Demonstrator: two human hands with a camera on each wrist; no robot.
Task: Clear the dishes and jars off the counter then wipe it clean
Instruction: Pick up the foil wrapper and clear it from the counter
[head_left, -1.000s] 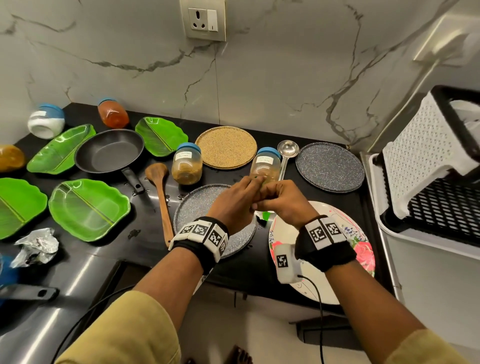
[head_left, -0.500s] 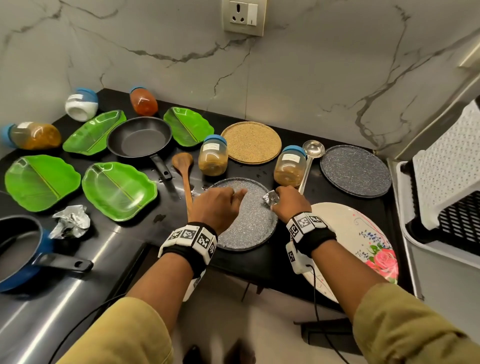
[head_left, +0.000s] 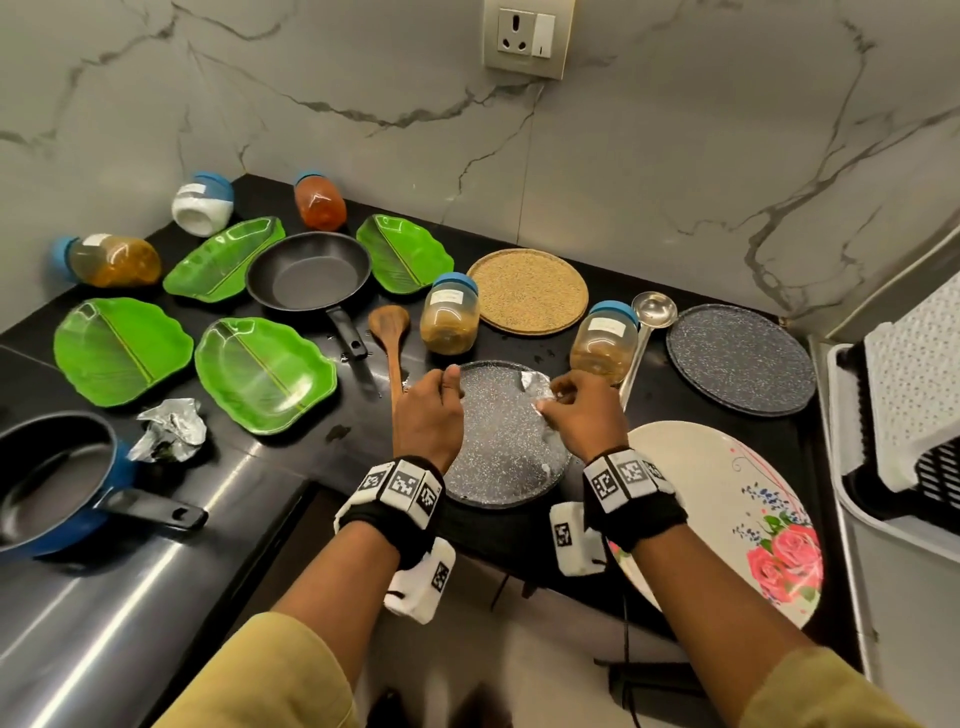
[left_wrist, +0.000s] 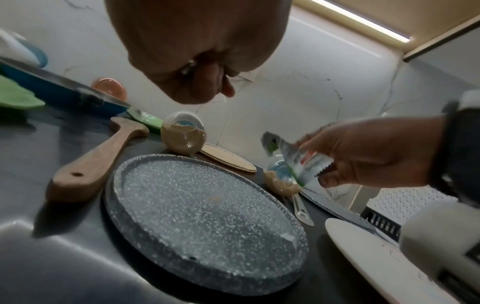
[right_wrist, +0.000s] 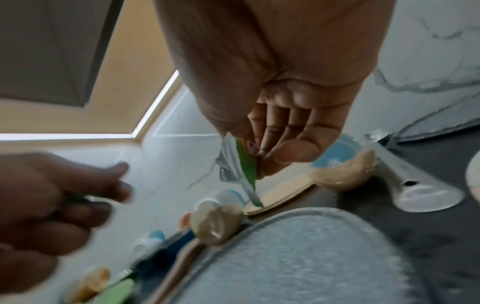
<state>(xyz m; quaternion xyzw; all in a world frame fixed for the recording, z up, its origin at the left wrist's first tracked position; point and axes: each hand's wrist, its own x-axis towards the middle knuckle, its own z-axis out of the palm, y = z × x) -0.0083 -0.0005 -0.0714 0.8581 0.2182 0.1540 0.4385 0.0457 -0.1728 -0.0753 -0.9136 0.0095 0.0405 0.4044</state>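
My right hand (head_left: 558, 397) pinches a small silver and green foil sachet (head_left: 535, 387) just above the far rim of the speckled grey plate (head_left: 498, 447). The sachet (left_wrist: 291, 158) shows a zigzag edge in the left wrist view. Over the plate's left rim, my left hand (head_left: 441, 387) is curled; in the right wrist view it (right_wrist: 85, 197) pinches a small green and silver scrap, probably torn from the sachet. Two blue-lidded jars (head_left: 449, 317) (head_left: 605, 340) of brown powder stand just behind the plate.
The black counter (head_left: 363, 415) holds several green leaf plates (head_left: 262, 371), a black pan (head_left: 309, 270), wooden spoon (head_left: 395, 338), ladle (head_left: 652, 312), cork mat (head_left: 527, 291), second grey plate (head_left: 740, 358), floral plate (head_left: 727, 509), blue saucepan (head_left: 52, 478), crumpled foil (head_left: 169, 428), three toppled jars (head_left: 111, 260). Dish rack (head_left: 904, 405) at right.
My hands were joined in front of the right jar; they have dropped to the speckled plate and parted, the right keeping the sachet. My head view has swung left.
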